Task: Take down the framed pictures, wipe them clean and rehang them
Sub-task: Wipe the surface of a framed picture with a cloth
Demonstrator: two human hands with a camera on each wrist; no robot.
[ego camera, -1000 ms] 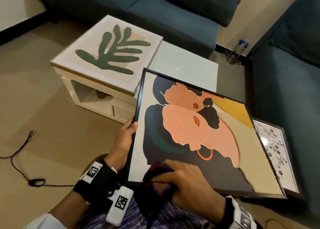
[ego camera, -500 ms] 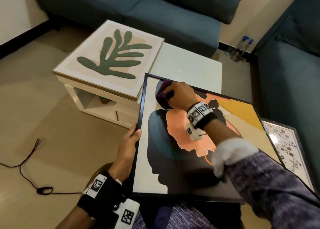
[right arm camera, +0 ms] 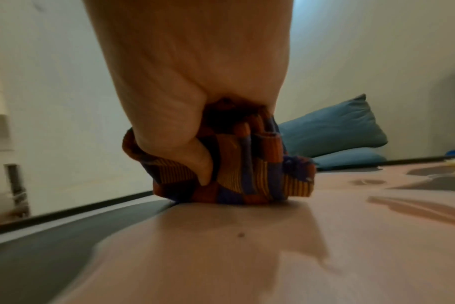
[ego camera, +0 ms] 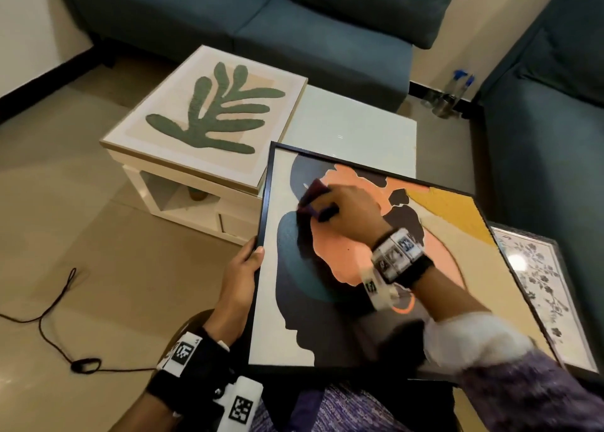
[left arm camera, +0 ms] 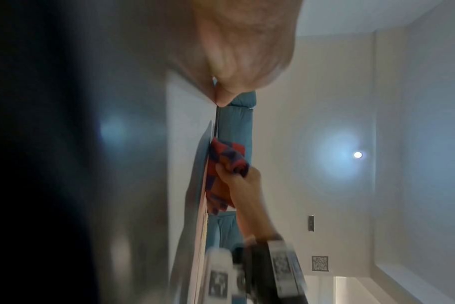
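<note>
sofa (ego camera: 320,39): teal, behind the white table (ego camera: 353,127)
leaf picture (ego camera: 209,114): flat on the table's left part
portrait picture (ego camera: 441,235): black frame, on the lap, far edge over the table
left hand (ego camera: 240,278): fingers curled round the portrait's left frame edge — thumb on top
right hand (ego camera: 353,209): fist closed round a bunched checked cloth (right arm camera: 237,168) — cloth pressed on the glass, upper left

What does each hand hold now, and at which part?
The left hand grips the black-framed picture at its left edge. The right hand holds a bunched cloth, pressed on the picture's upper part.
</note>
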